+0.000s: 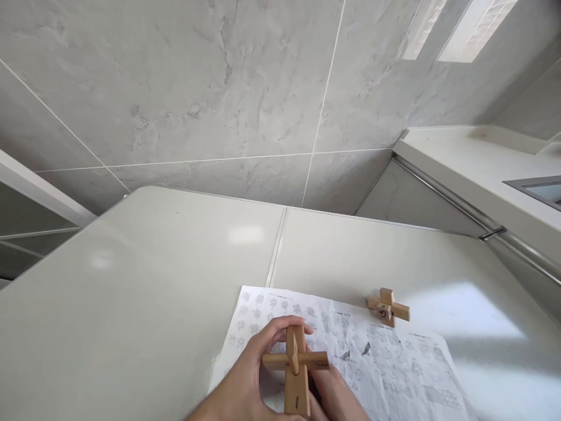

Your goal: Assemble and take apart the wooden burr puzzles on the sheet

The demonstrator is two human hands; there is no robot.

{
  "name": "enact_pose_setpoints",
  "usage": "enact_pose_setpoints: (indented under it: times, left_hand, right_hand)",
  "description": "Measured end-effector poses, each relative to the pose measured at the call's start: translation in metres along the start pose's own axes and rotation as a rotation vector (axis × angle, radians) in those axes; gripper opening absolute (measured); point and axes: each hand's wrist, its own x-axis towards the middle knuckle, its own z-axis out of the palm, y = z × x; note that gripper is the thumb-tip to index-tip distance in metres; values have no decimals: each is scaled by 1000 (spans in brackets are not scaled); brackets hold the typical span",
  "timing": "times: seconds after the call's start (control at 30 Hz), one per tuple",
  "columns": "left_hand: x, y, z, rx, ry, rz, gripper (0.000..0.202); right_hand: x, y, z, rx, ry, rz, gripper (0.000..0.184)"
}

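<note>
Both my hands hold a wooden cross-shaped burr puzzle [295,365] low in the view, above a printed instruction sheet [385,362]. My left hand [245,380] wraps its fingers round the puzzle's upper and left bars. My right hand [335,394] grips it from below and right, with its fingers mostly hidden behind the wood. A second, smaller wooden cross puzzle [388,307] lies on the sheet's far right edge, untouched.
The sheet lies on a pale grey-white folding table [153,280] with a centre seam. Beyond is a grey tiled floor [197,88]. A white counter [473,169] with a metal rail runs along the right side.
</note>
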Motion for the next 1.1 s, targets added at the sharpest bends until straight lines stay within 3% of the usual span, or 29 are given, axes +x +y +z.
enact_pose_setpoints:
  times: [0.3,0.6,0.97,1.1]
  left_hand:
    - [4,5,-2,50,-63,-23,104]
    - [6,8,-2,32,-104,-31,102]
    - [6,9,-3,60,-100,-43,101]
    - [5,9,-2,44,-83,-33,101]
  right_hand:
    - [-1,-6,-8,0,-57,74,13]
    - [-2,-3,-2,41,32,-103,31]
    - [-1,-17,-9,39,6,-15,18]
    - [-3,-24,-11,32,9,-28,23]
